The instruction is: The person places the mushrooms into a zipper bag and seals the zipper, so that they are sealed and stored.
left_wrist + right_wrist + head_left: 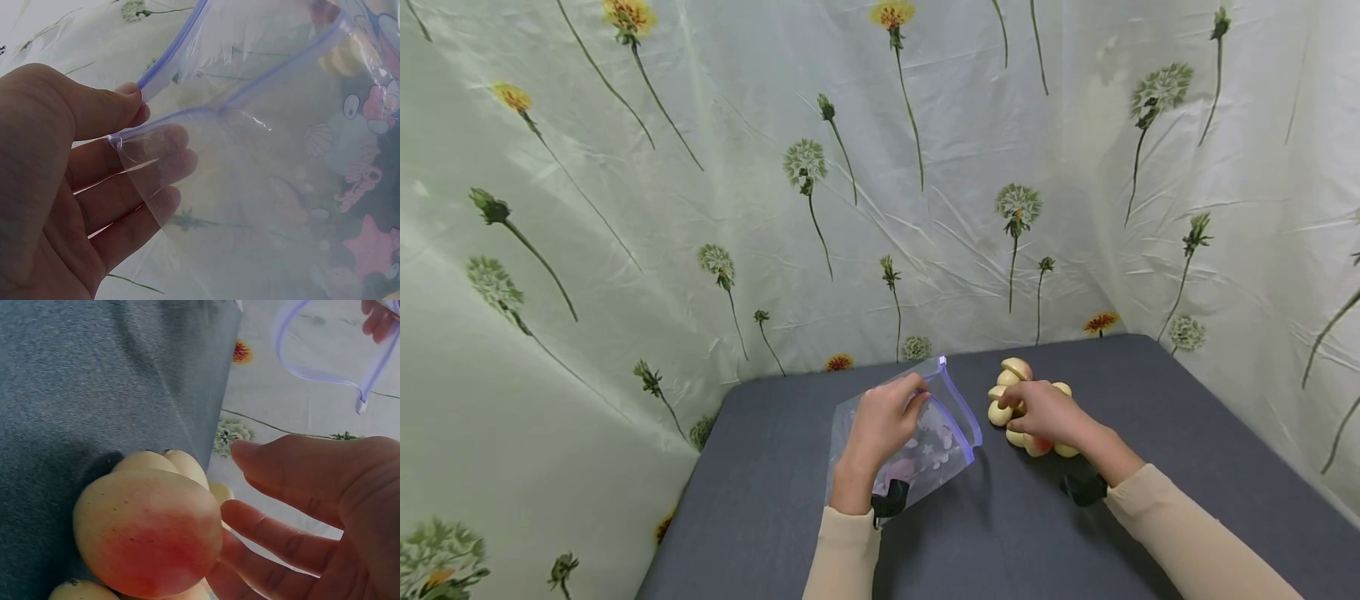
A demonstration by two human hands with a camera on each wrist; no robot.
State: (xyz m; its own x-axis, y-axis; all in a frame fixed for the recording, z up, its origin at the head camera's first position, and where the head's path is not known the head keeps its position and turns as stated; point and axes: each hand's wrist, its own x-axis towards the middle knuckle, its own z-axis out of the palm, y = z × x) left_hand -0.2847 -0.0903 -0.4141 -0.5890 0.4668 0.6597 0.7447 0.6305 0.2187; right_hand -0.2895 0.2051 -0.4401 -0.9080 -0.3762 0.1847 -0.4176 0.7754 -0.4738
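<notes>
My left hand point(880, 425) pinches the rim of a clear zip bag point(936, 458) between thumb and finger, the other fingers behind the film. The bag has a purple zip edge, its mouth gapes to the right, and pink and blue sea-themed prints point(369, 247) cover its side. My right hand point(1051, 412) is over a cluster of several pale yellow fruits point(1017, 367) that look like peaches. A large peach point(150, 531) with a red blush lies nearest in the right wrist view. The fingertips are right at its side, the thumb held apart from it.
A dark grey cloth-covered table point(760, 475) lies below both hands. Behind and beside it hangs a pale curtain point(760, 200) printed with dandelions. Each wrist wears a black camera, the left one point(891, 498) overlapping the bag's lower edge in the head view.
</notes>
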